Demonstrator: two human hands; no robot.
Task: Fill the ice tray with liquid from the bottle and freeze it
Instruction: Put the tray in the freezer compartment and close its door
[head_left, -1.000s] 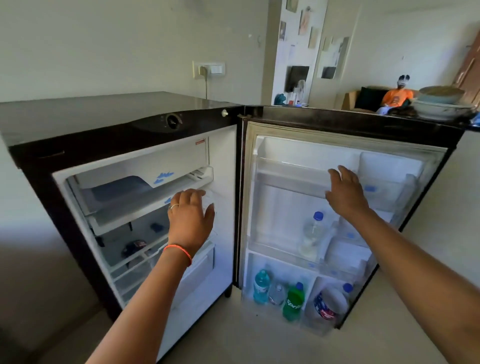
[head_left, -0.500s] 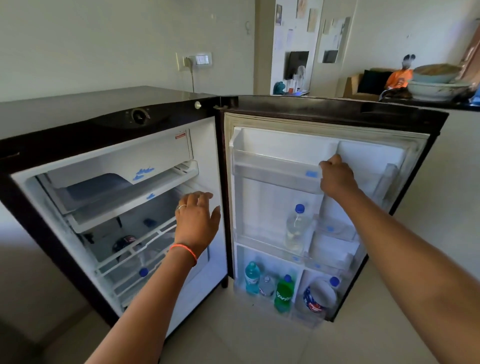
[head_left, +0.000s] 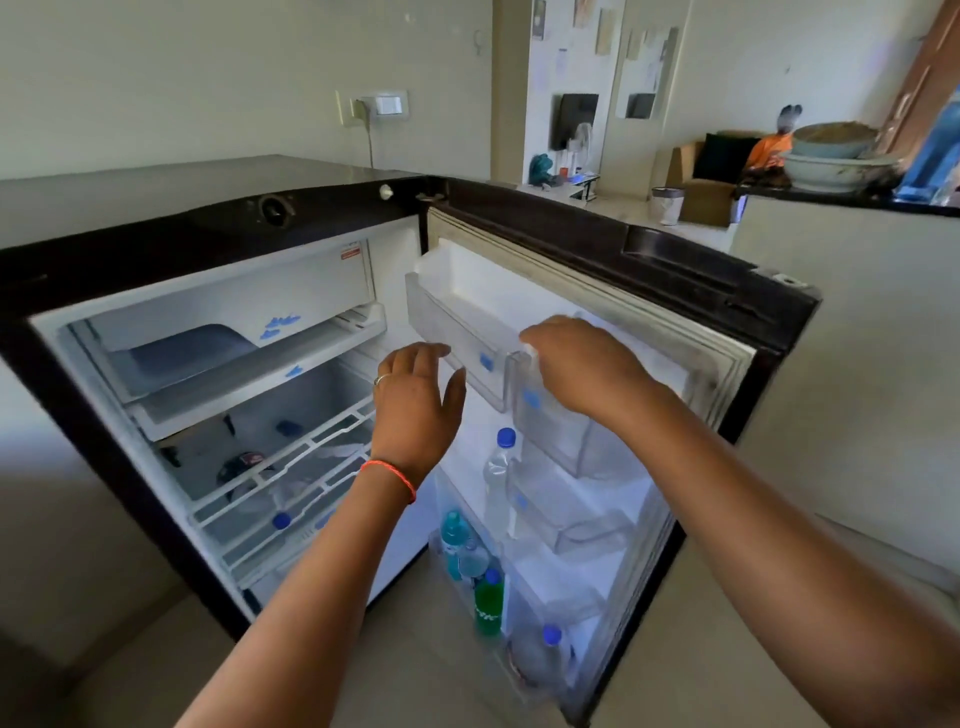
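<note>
The small black fridge (head_left: 156, 228) stands open in front of me. In its top freezer compartment lies a blue-grey tray (head_left: 182, 353), behind the lifted white flap (head_left: 234, 296). The door (head_left: 675, 270) is partly swung in; its racks hold a clear bottle with a blue cap (head_left: 498, 462), a green bottle (head_left: 488, 603) and a teal bottle (head_left: 453, 535). My right hand (head_left: 582, 369) curls over the rim of a clear door bin (head_left: 561, 431). My left hand (head_left: 415, 410) hovers empty, fingers spread, between cabinet and door.
A white wire shelf (head_left: 291, 462) with a dark item and a blue-capped bottle crosses the cabinet. Right of the door runs a white counter wall with stacked bowls (head_left: 831, 150) on its dark top. A person in orange (head_left: 769, 148) sits far back. A wall socket (head_left: 382, 106) is behind the fridge.
The door has swung inward toward the cabinet with my right hand on its bin. My left hand has drawn out of the cabinet and shifted right toward the door.
</note>
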